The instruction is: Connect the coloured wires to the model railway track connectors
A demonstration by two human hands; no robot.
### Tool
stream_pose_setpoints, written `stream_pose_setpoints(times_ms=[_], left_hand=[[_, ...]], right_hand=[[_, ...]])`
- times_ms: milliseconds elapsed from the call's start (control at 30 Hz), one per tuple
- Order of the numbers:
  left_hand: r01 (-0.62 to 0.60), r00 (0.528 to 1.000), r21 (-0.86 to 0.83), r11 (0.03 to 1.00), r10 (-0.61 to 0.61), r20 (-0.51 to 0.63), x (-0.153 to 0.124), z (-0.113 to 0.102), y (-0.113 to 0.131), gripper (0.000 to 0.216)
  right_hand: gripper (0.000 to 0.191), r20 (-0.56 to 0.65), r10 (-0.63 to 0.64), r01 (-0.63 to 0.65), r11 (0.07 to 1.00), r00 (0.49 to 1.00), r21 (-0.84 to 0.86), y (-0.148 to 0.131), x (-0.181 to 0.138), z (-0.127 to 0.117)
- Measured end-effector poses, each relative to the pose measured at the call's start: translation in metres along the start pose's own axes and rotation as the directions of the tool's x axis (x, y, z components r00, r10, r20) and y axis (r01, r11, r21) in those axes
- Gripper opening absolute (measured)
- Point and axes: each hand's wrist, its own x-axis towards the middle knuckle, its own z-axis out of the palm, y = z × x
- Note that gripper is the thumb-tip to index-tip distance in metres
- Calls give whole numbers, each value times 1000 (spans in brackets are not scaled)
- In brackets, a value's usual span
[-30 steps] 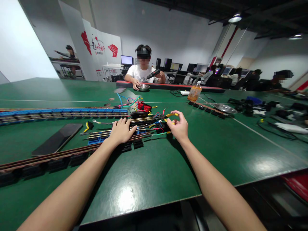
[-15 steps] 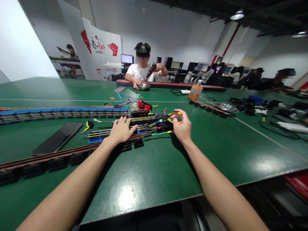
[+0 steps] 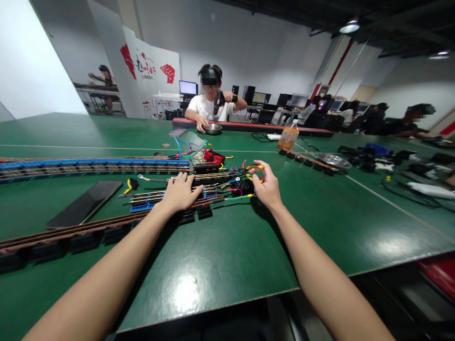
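Note:
My left hand [image 3: 180,192] lies flat, fingers spread, across a bundle of thin metal rails [image 3: 156,194] with blue plastic holders [image 3: 142,207]. My right hand [image 3: 267,186] is closed around the yellow handles of a small pair of pliers [image 3: 254,167], handles apart. The pliers point left at the wired end of the bundle; their jaws are hard to make out among the wires. Around that end are a small dark wired part [image 3: 244,185], a green wire [image 3: 239,197] with a yellow sleeve, and a white-sleeved ring terminal [image 3: 237,179].
A phone [image 3: 84,203] and long rail strips [image 3: 88,166] lie on the left. Beyond the bundle are coloured wires and a red part [image 3: 214,157]. A bottle [image 3: 288,136], a metal dish [image 3: 334,160] and black parts stand right. Opposite, a person [image 3: 212,102] holds a power drill above a bowl [image 3: 213,128].
My right hand has moved slightly left with the pliers, and their handles sit a little further left. My left hand stays put. The person opposite has tipped the drill more upright over the bowl.

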Motion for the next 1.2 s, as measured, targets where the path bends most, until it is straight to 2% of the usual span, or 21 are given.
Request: stream_pose_setpoints(times_ms=[133,200,333,433,567,900,1033,1133,1200], left_hand=[[-3,1000,4,1000,3,4,1,2,0,68],[-2,1000,-2,1000,2,5,1,2,0,69],[1,1000,-15,1000,-1,10,1,3,0,70],[2,1000,-22,1000,-2,15,0,2,0,70],[0,1000,-19,1000,0,22,0,1,0,69],[-9,1000,-3,1000,9,3,-1,-1,0,66],[-10,1000,-2,1000,10,-4,-1,1,0,67],[-10,1000,-4,1000,10,-7,-1,2,-1,68],[-8,1000,-6,1000,8,-8,-1,2,0,68]], right_hand=[[50,58,22,-24,999,998,39,-1,4,6],[45,74,-7,5,1000,997,19,-1,4,7],[34,151,-117,132,987,982,-96,-3,0,5],[37,219,-204,244,953,954,-177,-4,-3,2],[43,344,-298,397,877,891,-269,-5,-6,-2],[47,510,-275,501,776,815,-383,-4,-8,-5],[42,465,-268,452,821,844,-348,-6,-7,-6],[34,325,-233,325,907,917,-269,-6,-8,-3],[33,210,-165,208,957,964,-204,-5,-8,0]])
